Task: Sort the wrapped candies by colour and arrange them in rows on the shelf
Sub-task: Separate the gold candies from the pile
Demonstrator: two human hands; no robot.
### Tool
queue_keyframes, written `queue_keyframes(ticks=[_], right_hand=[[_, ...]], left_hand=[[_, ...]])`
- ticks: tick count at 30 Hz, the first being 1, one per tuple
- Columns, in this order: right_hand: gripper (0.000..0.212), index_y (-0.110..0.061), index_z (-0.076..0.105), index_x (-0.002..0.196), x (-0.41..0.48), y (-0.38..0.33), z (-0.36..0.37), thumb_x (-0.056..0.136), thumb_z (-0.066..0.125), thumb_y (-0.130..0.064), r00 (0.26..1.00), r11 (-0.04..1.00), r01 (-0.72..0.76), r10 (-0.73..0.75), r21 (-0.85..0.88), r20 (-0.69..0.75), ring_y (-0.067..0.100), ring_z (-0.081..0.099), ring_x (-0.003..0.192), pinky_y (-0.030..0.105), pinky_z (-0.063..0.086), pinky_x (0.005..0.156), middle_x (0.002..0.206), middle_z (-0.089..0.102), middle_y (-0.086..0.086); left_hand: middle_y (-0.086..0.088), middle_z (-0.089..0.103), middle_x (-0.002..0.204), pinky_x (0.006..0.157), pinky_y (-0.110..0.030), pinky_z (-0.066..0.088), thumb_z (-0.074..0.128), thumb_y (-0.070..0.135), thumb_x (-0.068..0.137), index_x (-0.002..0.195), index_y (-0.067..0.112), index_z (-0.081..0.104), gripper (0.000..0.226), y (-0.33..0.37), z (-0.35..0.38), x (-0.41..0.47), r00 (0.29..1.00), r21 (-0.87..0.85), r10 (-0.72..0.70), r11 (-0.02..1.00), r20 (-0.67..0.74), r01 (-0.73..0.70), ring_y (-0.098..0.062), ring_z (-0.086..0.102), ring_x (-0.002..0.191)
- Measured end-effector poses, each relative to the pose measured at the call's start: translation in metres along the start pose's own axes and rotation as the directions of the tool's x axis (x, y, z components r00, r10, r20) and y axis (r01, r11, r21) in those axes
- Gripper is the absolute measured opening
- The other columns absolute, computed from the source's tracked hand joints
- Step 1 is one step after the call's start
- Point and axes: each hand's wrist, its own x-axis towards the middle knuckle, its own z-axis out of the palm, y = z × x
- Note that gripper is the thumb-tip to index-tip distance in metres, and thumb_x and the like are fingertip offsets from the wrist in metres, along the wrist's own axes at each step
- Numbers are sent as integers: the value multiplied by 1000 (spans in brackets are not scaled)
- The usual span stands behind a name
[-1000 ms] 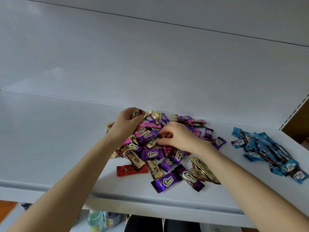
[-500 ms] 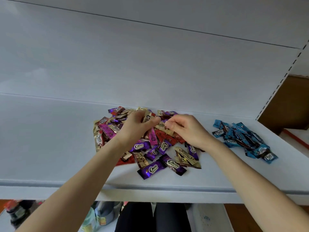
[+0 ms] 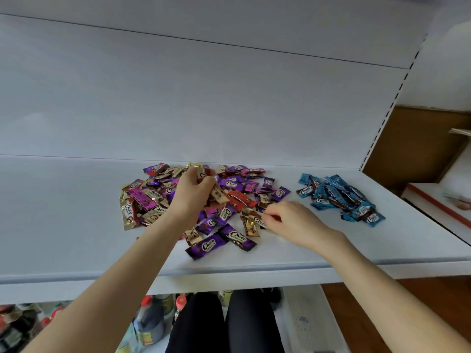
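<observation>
Found mixed pile (image 3: 237, 186) of shiny purple, gold, red, pink wrappers on white shelf (image 3: 63, 212), blue candies (image 3: 336, 197) right of it. Pinched gold candy (image 3: 258, 221) at pile's right edge with right hand (image 3: 295, 224); had left hand (image 3: 195, 193) curled atop pile, grip unclear. Glimpsed bottles (image 3: 150, 322) below pile.

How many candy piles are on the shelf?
2: a mixed pile mid-shelf, partly hidden by the left hand and right hand; a blue pile to its right.

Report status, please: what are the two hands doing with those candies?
Left hand grips wrappers atop mixed pile. Right hand pinches gold candy at pile's right edge. Blue pile sorted aside; no rows yet. Nothing blocking.
</observation>
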Motion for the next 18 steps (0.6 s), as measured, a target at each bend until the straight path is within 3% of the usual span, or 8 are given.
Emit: queue_keyframes(ticks=[3, 6, 9, 11, 13, 16, 18], right_hand=[[31, -3, 55, 75, 4, 5, -3, 97, 42, -21, 991, 990, -2, 21, 140, -130, 13, 37, 54, 30, 29, 53, 64, 50, 4], [33, -5, 49, 67, 6, -5, -7, 97, 43, -18, 972, 908, 122, -27, 400, -234, 6, 33, 53, 20, 25, 50, 58, 41, -2], [37, -18, 40, 60, 8, -17, -7, 97, 43, -18, 950, 851, 195, -39, 487, -311, 4, 32, 49, 20, 26, 50, 54, 35, -8], [34, -18, 45, 63, 9, -16, -6, 97, 42, -21, 950, 833, 159, 18, 530, -313, 3, 38, 52, 23, 34, 53, 56, 41, -8], [32, -14, 50, 67, 7, -12, -3, 97, 42, -23, 971, 861, 74, 52, 503, -232, 5, 48, 55, 27, 43, 58, 60, 49, -7], [41, -2, 60, 72, 5, -9, 11, 87, 57, -41, 998, 968, -32, 42, 248, -36, 16, 50, 62, 31, 38, 58, 65, 55, 5], [47, -2, 62, 75, 7, -12, 17, 80, 62, -49, 996, 991, -82, 84, 107, -8, 20, 53, 69, 31, 37, 59, 70, 56, 10]], left_hand=[[-12, 59, 79, 61, -38, 59, 64, 21, 86, 104, -3, 53, 32, -2, 6, -3, 998, 119, -11, 993, 60, 3, -17, 65, 61], [-15, 61, 79, 52, -29, 55, 70, 31, 73, 103, -8, 56, 51, 0, 18, -8, 986, 126, -34, 992, 162, 14, -21, 63, 64], [-14, 64, 79, 61, -33, 55, 68, 20, 79, 89, 2, 62, 22, 3, 28, -10, 976, 30, -58, 998, 211, 53, -23, 63, 68], [-12, 67, 77, 68, -37, 56, 67, 14, 83, 84, 6, 64, 9, 4, 27, -8, 984, 8, -45, 999, 173, 44, -24, 64, 68], [-10, 68, 74, 64, -37, 56, 65, 13, 85, 84, 6, 62, 8, 3, 20, -4, 991, -1, -42, 999, 125, 43, -22, 66, 63], [-10, 68, 76, 59, -32, 56, 66, 16, 84, 89, 6, 60, 12, 2, 9, 0, 993, -36, -69, 997, 91, 73, -17, 67, 58], [-7, 69, 71, 60, -29, 57, 66, 16, 84, 88, 8, 58, 11, 1, 6, 2, 994, -36, -70, 997, 88, 73, -15, 66, 58]])
